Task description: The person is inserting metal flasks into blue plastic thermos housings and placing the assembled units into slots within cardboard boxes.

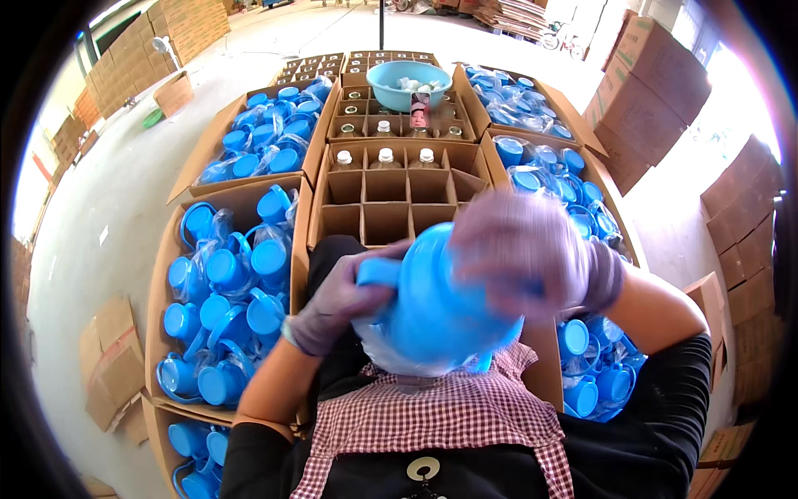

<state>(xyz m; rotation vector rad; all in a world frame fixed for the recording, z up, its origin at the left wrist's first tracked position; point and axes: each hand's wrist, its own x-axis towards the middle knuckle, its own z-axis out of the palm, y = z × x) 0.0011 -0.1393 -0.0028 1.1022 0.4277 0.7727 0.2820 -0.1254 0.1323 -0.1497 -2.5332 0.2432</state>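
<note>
On my lap a blue plastic jug (432,308) is tilted, blurred by motion, with clear plastic film showing at its lower side. My left hand (342,295), in a thin purple glove, is closed around its handle. Over the jug's upper right side lies my gloved right hand (524,249), so smeared by motion that its fingers and anything in them cannot be made out. Just beyond my hands stands a cardboard box with dividers (386,185); its far row holds several clear bottles with white caps (386,158).
Open cartons of blue jugs in clear film (223,268) flank me on both sides. A light-blue basin (391,89) with small white pieces rests on a farther box of bottles. Stacked cartons (652,75) stand at the far right; flattened cardboard (112,353) lies on the left floor.
</note>
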